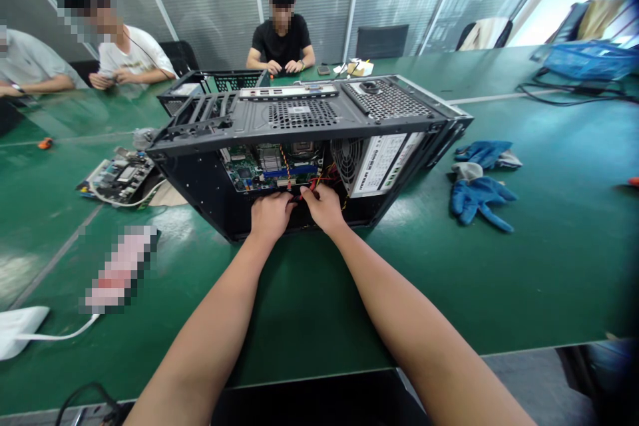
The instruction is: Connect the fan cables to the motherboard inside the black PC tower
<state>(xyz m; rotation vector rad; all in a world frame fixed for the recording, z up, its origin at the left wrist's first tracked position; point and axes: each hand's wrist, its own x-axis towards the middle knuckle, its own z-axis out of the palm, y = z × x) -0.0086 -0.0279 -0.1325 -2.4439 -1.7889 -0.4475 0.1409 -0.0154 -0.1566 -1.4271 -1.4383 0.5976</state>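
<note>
A black computer case (210,146) lies on the table with its open side facing me. Inside it are a green motherboard (244,176) and, to the right, a power supply (382,163) with a white label and a round fan grille. Both my hands reach into the case below the motherboard. My left hand (270,216) is closed, its fingertips on a dark and red cable bundle (298,198). Close beside it, my right hand (323,206) pinches the same bundle between thumb and fingers. Coloured wires run from there toward the power supply. The cable's end is hidden by my fingers.
Left of the case lies a loose circuit board (122,176) with a pale cable; nearer me is a blurred phone (122,269) on a white cord. Blue gloves (479,196) lie to the right. Another open case (224,82) stands behind. Several people sit across the green table (549,266).
</note>
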